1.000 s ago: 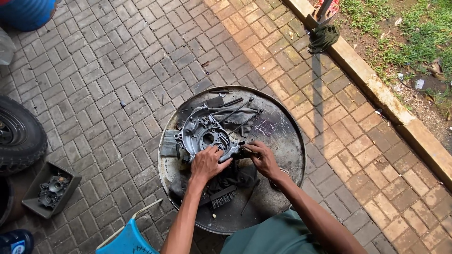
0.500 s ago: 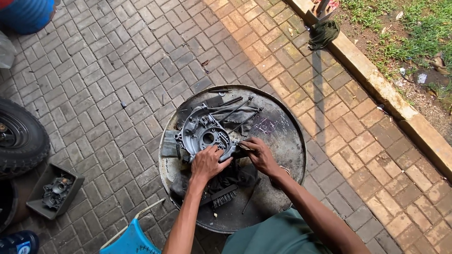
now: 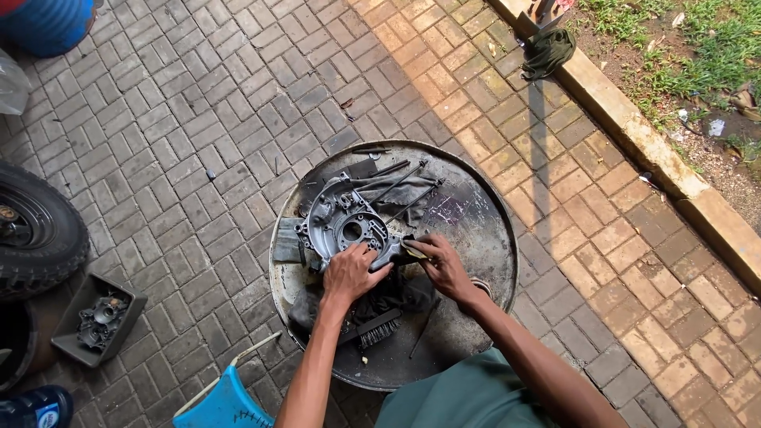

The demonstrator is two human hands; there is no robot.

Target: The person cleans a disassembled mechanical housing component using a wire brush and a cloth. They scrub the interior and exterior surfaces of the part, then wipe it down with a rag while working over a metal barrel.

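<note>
Hands gripping: left hand is clamping engine casing mid-tray; right hand is pinching something small, probably a rag.

I'm working outdoors, in what looks like a roadside repair yard: brick paving underfoot, a kerb with grass beyond, a tyre at my left, a greasy round metal pan holding an engine casing, and a tray of parts, I think.
</note>
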